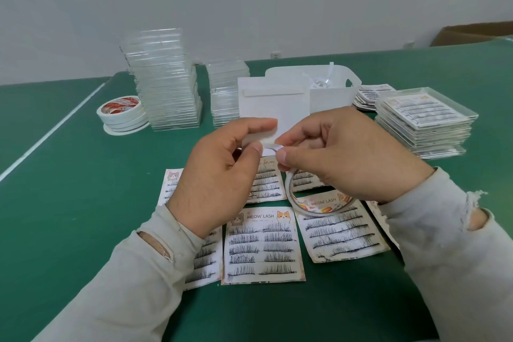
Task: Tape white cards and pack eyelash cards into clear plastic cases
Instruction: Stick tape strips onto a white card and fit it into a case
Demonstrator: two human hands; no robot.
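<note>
Head view: both hands are raised above the green desk (69, 153).
Left hand (219, 172): thumb and forefinger pinch the near edge of a white card (273, 108), held upright; a tape strip (273, 91) crosses its top.
Right hand (347, 153): thumb and fingers pinch the loose tape end against the left thumb; a thin tape roll (319, 207) hangs below the palm.
Eyelash cards (262, 244): printed MEOW LASH, lying flat on the near desk under the hands.
White bin (333, 94): behind the card, holding curled white strips.
Empty clear cases (166, 83): two stacks at far left.
Filled cases (424, 116): stack at right, each with a lash card inside.
Loose lash cards (370, 96): pile between the bin and the filled cases.
Spare tape rolls (122, 112): stacked left of the empty cases.
</note>
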